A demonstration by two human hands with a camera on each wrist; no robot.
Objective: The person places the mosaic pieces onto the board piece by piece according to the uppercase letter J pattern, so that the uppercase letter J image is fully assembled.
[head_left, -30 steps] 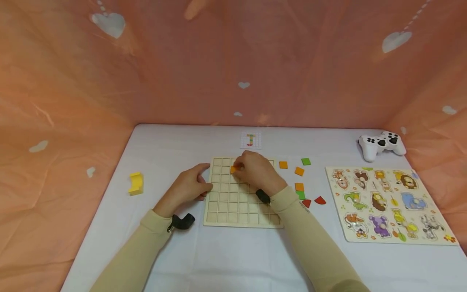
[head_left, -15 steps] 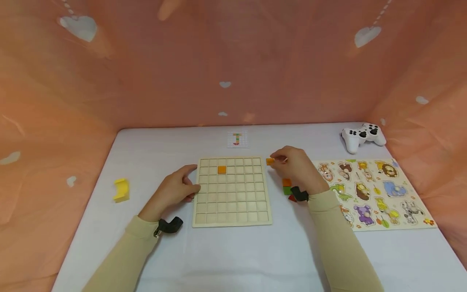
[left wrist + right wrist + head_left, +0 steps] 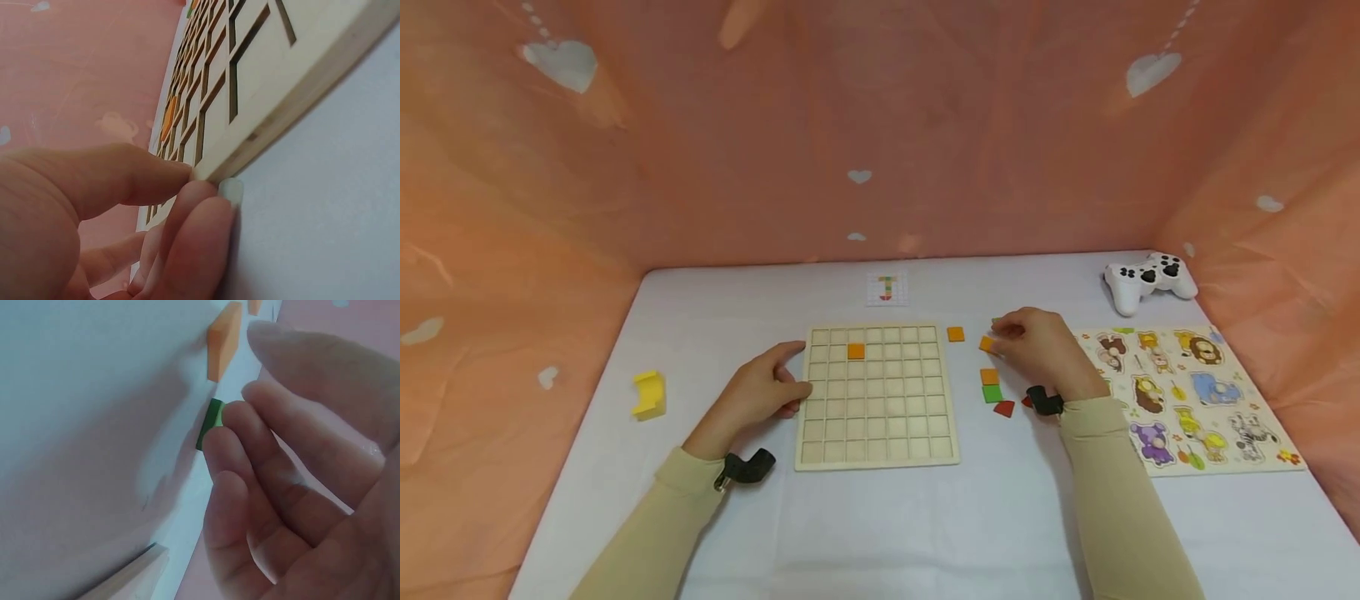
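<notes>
A square wooden grid board (image 3: 876, 467) lies on the white table, an orange square tile (image 3: 856, 351) set in one cell. At its left edge my left hand (image 3: 758, 393) holds the rim; in the left wrist view the thumb (image 3: 134, 175) meets the rim and curled fingers (image 3: 194, 244) lie against the side. To the right, my right hand (image 3: 1045, 350) hovers over loose tiles with thumb and fingers parted. Nearest it is an orange tile (image 3: 225, 344), apart from the fingertips. A green tile (image 3: 211, 425) shows partly behind the fingers.
Other orange tiles (image 3: 955, 334), a green tile (image 3: 992, 393) and red wedge pieces (image 3: 1004, 408) lie right of the board. Behind is a card with a J pattern (image 3: 887, 288). Also around: a yellow block (image 3: 649, 395), an animal puzzle (image 3: 1217, 425) and a game controller (image 3: 1150, 282).
My right hand has left the orange tile in the grid cell, passed another orange tile and moved further right. My left hand stays at the board's edge. The head view has shifted.
</notes>
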